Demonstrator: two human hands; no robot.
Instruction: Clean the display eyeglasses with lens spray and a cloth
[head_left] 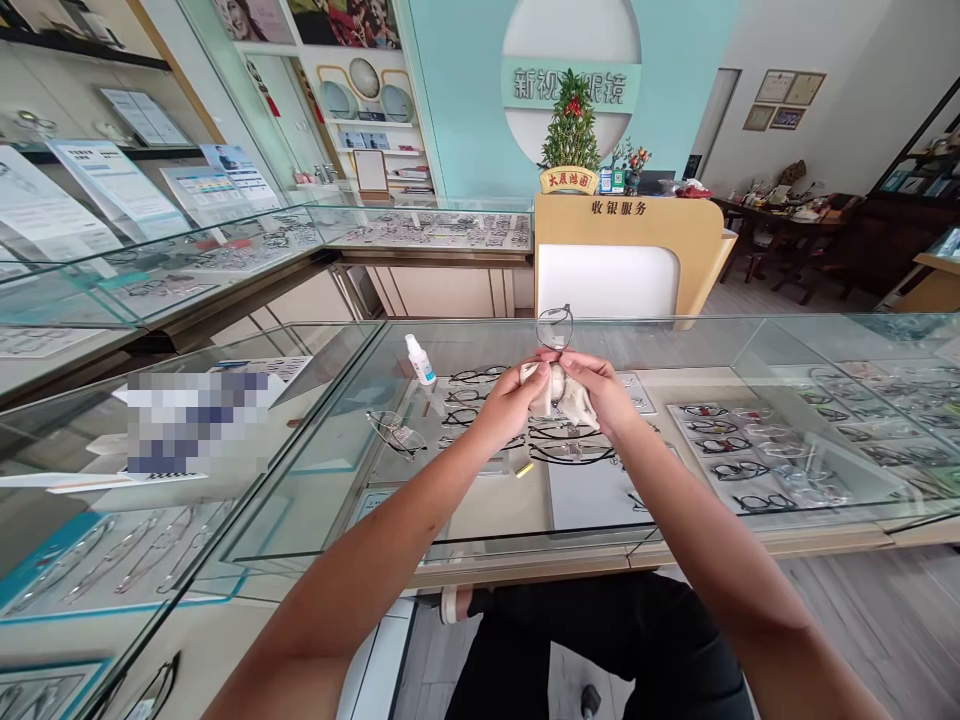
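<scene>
My left hand [516, 392] and my right hand [598, 385] meet above the glass display counter. Between them is a crumpled cream cloth [576, 400], pinched under both thumbs. A pair of glasses [555, 328] is held in the fingers of both hands, with one round lens sticking up beyond the fingertips; the rest of the frame is hidden by the hands and cloth. A white spray bottle [421, 361] stands on the counter to the left of my hands. Another pair of glasses [397, 434] lies on the glass, nearer to me and left of my left forearm.
The glass counter [480, 548] holds rows of glasses [739, 469] inside. Papers [112, 455] lie on the glass at left. Further display cases [435, 230] stand behind. Beyond the counter is a wooden cashier desk [697, 235] with a plant [570, 130].
</scene>
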